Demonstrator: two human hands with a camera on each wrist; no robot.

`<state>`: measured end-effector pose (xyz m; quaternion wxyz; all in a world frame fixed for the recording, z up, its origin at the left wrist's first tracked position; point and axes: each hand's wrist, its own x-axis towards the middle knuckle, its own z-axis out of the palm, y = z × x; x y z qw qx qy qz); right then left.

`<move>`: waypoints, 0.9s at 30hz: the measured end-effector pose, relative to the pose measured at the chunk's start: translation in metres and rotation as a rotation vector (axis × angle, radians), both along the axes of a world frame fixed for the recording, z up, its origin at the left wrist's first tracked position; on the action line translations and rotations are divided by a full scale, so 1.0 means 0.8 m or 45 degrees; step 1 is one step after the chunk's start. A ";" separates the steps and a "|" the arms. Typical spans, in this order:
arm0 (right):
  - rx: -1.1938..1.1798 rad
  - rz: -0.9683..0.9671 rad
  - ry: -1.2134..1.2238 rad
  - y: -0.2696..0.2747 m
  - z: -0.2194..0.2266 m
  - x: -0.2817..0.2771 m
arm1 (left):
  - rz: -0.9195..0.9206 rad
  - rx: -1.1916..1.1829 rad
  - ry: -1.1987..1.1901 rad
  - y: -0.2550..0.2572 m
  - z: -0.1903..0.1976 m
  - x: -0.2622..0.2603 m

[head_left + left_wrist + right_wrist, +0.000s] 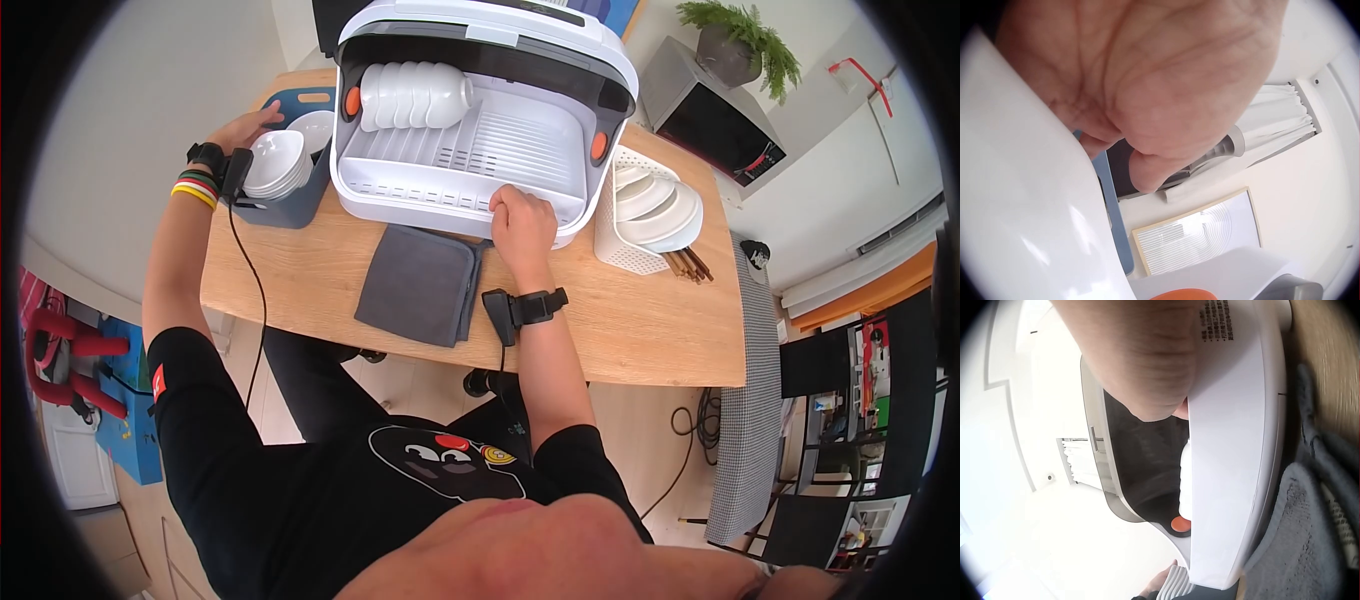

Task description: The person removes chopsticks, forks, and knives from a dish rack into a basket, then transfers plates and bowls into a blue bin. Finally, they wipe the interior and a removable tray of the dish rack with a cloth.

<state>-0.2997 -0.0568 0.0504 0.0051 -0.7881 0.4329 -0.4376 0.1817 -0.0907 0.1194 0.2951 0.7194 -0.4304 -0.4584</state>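
Right grip [524, 230] on cabinet rim [400, 212]; printed text [1217, 322] right-wrist view only.

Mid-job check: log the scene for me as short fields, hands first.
Left hand: at the blue-gray basket, beside stacked bowls; contact unclear
Right hand: on the front edge of the white dish cabinet
Cabinet lid: raised
Inside cabinet: row of white bowls
White basket: dishes, brown sticks alongside
Cloth: gray, folded, on the table

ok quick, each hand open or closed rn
Left hand: by the blue-grey plastic basket; cannot tell if gripping.
Right hand: closed, holding the white plastic dish cabinet by its front rim.
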 end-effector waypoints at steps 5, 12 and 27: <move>-0.021 0.022 -0.075 0.000 -0.001 0.001 | -0.022 -0.007 -0.141 0.000 0.016 0.010; 0.001 0.009 -0.040 0.003 0.002 -0.001 | 0.061 -0.506 -0.670 0.005 0.060 -0.003; -0.027 0.009 -0.058 0.003 0.001 -0.002 | -1.140 -1.251 -1.483 0.007 0.072 -0.290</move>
